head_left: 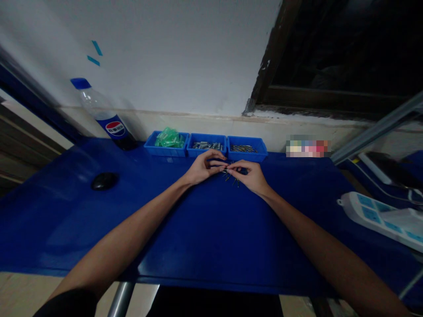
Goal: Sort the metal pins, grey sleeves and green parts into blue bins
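Note:
My left hand (202, 168) and my right hand (251, 176) meet just in front of the blue bins, above the table. Thumb and fingers of each are pinched together, with their tips almost touching. Whatever small piece lies between them is too small and covered to make out. Thin brass-coloured screws (235, 181) lie loosely under and beside the fingertips, partly hidden by my right hand. Behind the hands, the right blue bin (247, 156) holds long thin screws (243, 149). Grey metal sleeve-like pieces (207, 145) fill the middle bin (201, 153).
Green plastic packets (170, 138) heap up in the left bin (165, 152). A cola bottle (112, 123) and a black mouse (104, 181) stand on the blue table (211, 246) at left. At right lies a white power strip (373, 213). The wall (172, 57) rises behind the bins.

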Demonstrator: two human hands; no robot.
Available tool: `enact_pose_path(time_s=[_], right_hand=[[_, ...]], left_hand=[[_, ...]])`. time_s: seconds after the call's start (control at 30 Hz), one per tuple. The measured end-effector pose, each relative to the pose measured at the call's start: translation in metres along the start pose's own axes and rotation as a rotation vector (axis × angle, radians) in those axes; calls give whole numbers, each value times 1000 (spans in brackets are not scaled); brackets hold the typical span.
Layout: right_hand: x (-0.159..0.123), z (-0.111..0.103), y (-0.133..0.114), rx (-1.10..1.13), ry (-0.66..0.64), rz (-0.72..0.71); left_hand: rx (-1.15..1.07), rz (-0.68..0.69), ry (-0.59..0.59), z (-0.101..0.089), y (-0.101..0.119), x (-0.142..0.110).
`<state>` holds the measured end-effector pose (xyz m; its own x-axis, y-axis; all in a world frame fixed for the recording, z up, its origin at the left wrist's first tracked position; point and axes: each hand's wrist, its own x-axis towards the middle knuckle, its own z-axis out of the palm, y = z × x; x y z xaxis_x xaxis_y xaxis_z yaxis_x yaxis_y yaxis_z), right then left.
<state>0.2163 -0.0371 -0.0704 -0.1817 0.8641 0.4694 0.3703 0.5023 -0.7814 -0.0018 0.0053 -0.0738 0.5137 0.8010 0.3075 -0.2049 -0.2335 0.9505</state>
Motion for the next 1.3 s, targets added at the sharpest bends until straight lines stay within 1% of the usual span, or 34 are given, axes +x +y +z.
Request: enact_pose_path(time_s=[0.07, 0.1, 0.13, 0.2, 0.27, 0.3, 0.33, 0.37, 0.43, 0.57, 0.67, 0.77, 0.93, 1.03, 1.1, 1.2, 1.3], right_hand=[[0, 0, 2, 0, -3, 12], [0, 0, 3, -9, 29, 8], [0, 0, 4, -23, 92, 1], [0, -1, 7, -53, 294, -2], [2, -2, 10, -56, 492, 44], [2, -2, 12, -42, 554, 79], [2, -2, 14, -23, 586, 109], [3, -1, 15, -3, 591, 128], [2, 1, 18, 24, 552, 132], [1, 5, 17, 23, 478, 70], [0, 3, 14, -37, 478, 41], [1, 1, 12, -126, 474, 48], [2, 0, 12, -167, 429, 46], [1, -1, 11, -164, 399, 55], [1, -1, 9, -141, 374, 62], [2, -1, 5, -109, 339, 64], [2, -1, 3, -97, 294, 52]], left_hand=[[83, 30, 30, 2, 0, -1], [161, 55, 59, 3, 1, -1], [265, 87, 92, 4, 1, -2], [513, 156, 134, 6, 2, -3], [744, 201, 110, 6, 2, -4], [827, 207, 82, 6, 2, -4], [884, 203, 56, 6, 1, -4], [918, 195, 36, 5, 1, -4], [937, 180, 21, 4, -1, -4], [941, 176, 12, 3, -4, -2], [950, 176, 12, 3, -4, -1], [955, 182, 8, 4, -2, -2], [948, 176, -25, 6, 0, -1], [899, 164, -40, 5, 1, -1], [854, 146, -24, 4, 1, -1], [761, 120, 31, 3, -1, -1], [597, 106, 98, 2, -4, 0]])
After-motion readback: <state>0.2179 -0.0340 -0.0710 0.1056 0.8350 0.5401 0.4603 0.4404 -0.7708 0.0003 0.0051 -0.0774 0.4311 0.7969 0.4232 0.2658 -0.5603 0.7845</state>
